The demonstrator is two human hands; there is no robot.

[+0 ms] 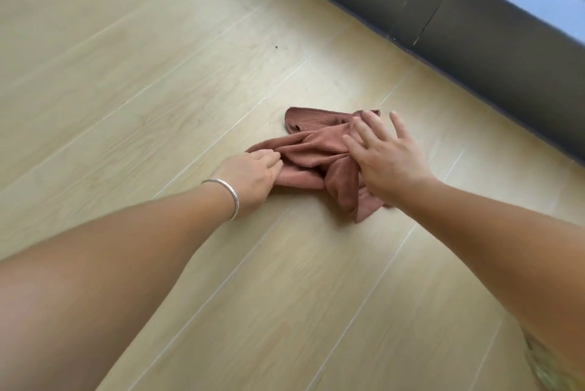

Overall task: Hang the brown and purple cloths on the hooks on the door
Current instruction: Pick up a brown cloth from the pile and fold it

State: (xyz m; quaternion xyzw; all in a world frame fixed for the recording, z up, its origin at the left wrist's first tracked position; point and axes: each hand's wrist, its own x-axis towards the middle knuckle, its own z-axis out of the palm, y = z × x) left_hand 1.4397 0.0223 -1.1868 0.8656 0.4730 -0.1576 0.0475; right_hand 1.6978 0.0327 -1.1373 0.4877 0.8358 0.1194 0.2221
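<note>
Lying crumpled on the pale wood floor (158, 80), a little right of centre, the brown cloth (311, 150) is met by both hands from six o'clock. The left hand (250, 178), a silver bangle (226, 196) on its wrist, forms a narrow grip, fingers curled and pinching the cloth's edge at nine o'clock. The right hand (384, 156) shows a wide grip, fingers spread flat over the cloth's three o'clock side, holding nothing. Folds of cloth lie between the two hands and trail toward five o'clock under the right wrist. A dark window frame (474, 20) borders the floor at one o'clock.
</note>
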